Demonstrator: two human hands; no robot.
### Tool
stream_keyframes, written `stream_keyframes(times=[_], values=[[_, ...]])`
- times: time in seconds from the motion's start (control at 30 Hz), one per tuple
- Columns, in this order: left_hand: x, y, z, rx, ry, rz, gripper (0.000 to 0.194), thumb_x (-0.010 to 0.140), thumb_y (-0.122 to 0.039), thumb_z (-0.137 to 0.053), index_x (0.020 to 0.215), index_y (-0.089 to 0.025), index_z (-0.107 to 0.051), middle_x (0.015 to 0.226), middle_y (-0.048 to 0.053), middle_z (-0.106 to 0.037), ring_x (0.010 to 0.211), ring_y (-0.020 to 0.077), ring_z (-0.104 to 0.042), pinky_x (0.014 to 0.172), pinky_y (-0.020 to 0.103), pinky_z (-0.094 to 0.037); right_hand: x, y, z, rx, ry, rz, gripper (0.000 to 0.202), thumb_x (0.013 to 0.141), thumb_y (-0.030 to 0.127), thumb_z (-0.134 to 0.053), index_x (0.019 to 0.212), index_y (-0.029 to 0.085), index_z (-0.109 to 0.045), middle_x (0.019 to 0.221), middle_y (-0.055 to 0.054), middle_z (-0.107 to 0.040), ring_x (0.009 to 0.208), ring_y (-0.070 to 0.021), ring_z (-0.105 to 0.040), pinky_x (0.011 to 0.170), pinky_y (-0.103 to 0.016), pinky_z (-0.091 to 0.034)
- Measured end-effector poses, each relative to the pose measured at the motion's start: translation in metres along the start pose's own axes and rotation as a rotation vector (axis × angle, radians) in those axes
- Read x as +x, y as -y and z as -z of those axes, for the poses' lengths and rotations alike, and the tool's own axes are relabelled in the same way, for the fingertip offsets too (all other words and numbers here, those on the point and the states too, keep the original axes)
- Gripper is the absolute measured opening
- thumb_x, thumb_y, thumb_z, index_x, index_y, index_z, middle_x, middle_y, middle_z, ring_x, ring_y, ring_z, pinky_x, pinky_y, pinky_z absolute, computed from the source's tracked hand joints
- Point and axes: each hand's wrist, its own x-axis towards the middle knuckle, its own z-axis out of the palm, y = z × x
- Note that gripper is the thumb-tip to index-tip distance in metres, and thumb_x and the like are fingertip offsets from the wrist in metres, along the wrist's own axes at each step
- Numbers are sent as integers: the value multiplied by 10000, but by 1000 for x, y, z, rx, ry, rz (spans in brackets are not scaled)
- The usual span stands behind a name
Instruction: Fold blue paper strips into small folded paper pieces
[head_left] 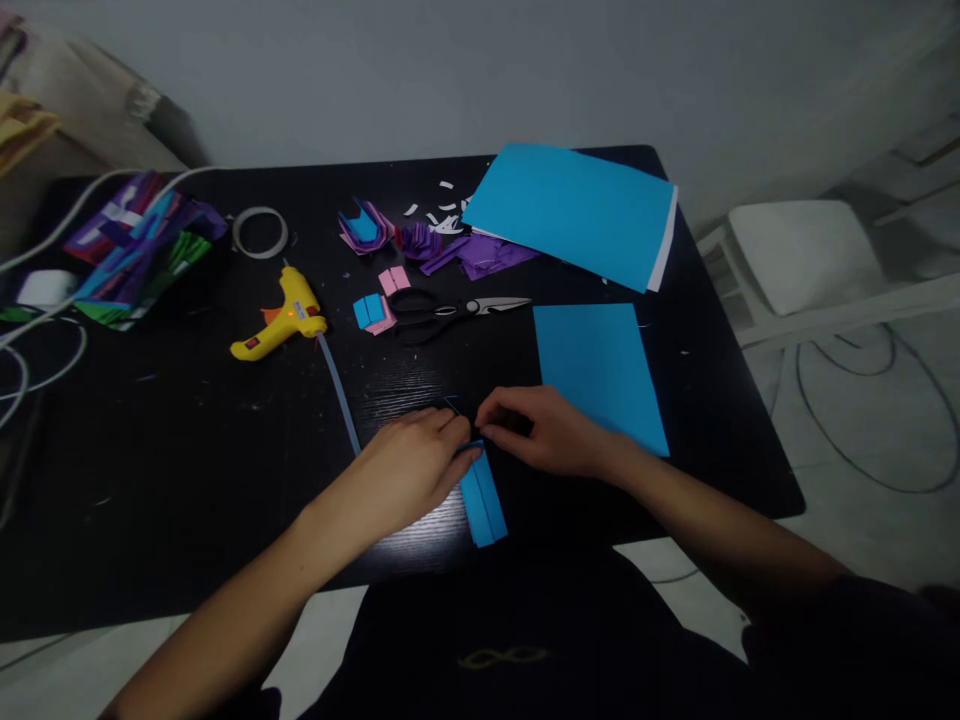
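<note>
A folded strip of blue paper point(484, 500) lies on the black table near its front edge, with crease lines running along its length. My left hand point(424, 450) is closed on the strip's far end, thumb on top, hiding part of it. Close beside it, my right hand point(529, 425) has thumb and fingertips brought together in a pinch at the strip's far end. Whatever is between those fingertips is too small to make out. A flat blue sheet point(600, 365) lies just beyond my right forearm.
Scissors point(465, 310) lie mid-table beside small folded pink and blue pieces point(373, 312). A yellow glue gun point(281, 315) with a glue stick, a tape roll point(259, 233) and a colourful paper bundle point(142, 250) are leftward. Blue sheets point(577, 210) and white scraps lie behind.
</note>
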Motion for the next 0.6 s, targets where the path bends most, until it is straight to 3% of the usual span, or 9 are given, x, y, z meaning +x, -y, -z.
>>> stream_keyframes(times=[0.6], values=[[-1,8,-11,-38,-37,5,208,1087,-302,-525,1010,-163,-660,940,63,-670,888,247,-676,802,413,-575,3,-5,-4,3,-10,2,64,959,165,-647,980,186,-704,883,-20,-736,758,-145,-665,715,-265,-516]])
